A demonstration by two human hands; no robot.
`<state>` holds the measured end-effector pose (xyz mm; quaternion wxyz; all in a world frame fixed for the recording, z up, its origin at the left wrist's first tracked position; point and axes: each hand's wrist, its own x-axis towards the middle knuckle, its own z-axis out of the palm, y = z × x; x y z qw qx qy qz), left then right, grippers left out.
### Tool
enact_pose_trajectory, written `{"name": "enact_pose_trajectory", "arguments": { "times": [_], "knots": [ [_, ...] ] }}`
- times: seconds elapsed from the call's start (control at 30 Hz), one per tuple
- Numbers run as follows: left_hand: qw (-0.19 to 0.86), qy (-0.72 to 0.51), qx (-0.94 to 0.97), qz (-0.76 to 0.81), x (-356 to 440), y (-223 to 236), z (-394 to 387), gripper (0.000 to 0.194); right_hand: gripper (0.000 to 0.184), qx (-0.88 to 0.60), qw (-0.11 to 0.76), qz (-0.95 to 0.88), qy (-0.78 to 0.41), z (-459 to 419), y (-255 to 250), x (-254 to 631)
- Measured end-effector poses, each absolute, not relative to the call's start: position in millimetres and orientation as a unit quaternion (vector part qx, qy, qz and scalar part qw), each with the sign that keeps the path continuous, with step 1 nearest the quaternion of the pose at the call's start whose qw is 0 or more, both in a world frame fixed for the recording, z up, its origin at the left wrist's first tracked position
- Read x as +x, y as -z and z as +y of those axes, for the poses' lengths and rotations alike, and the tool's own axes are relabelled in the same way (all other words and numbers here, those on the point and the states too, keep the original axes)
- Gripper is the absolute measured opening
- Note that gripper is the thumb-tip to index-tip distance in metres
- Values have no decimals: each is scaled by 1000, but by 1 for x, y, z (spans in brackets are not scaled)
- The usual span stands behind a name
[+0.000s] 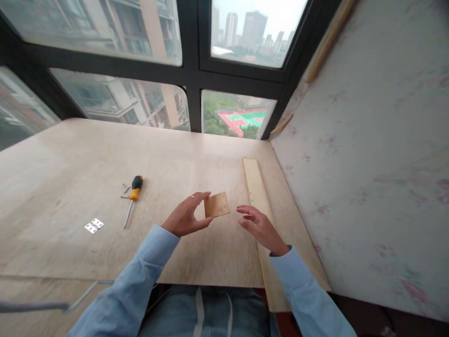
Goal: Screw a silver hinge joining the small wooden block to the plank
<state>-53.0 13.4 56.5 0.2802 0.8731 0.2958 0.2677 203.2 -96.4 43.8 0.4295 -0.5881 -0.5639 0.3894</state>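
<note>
A small square wooden piece (216,205) with small holes near its right edge is held by my left hand (187,215), thumb below and fingers above. My right hand (258,226) is a short way to the right of that piece, fingers apart and slightly curled, holding nothing. Under and beyond the right hand lies a long wooden board (255,175) with a few small holes, running from the back of the table towards my lap.
On the wooden table (196,164) to the left lie a yellow-and-black screwdriver (134,191), some screws (125,191) beside its handle, and a silver hinge (94,225). Windows (242,114) stand behind the table, and a flowered wall (351,164) borders its right side.
</note>
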Motion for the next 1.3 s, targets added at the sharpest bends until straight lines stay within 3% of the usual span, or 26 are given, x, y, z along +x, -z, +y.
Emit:
{"name": "enact_pose_trajectory", "arguments": {
  "times": [0.3, 0.57, 0.9, 1.3],
  "knots": [
    [358, -230, 863, 272, 37, -26, 30, 68, 34, -673, 495, -413, -362, -114, -24, 274],
    [308, -187, 881, 306, 75, -9, 41, 66, 33, -649, 457, -535, -289, -96, -15, 280],
    [287, -163, 892, 308, 82, -9, 50, 70, 68, -603, 344, -686, -217, -37, 7, 302],
    [324, -230, 861, 316, 71, 11, 45, 68, 55, -581, 332, -711, -214, -35, 6, 305]
  ]
}}
